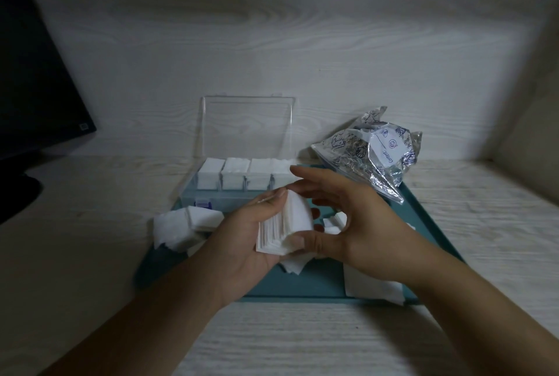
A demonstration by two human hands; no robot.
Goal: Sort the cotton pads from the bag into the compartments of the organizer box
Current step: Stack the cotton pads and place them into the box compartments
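Left hand (251,224) grips a stack of cotton pads (286,224) by its edges; right hand (341,218) steadies it, thumb pressing. Light, soft, easily fanned: squeeze the flat faces.

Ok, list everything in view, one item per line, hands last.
organizer box: one, clear with lid open, rear of tray; far row of four compartments filled with white pads
stack of cotton pads: one, white, held between both hands
loose cotton pads: several, white, scattered on tray left, centre and right front
bag: one, clear printed plastic, crumpled, tray's right rear
tray: one, teal, on table
table: one, pale woodgrain
monitor: one, black, far left
left hand: grips stack
right hand: thumb under stack, fingers behind it
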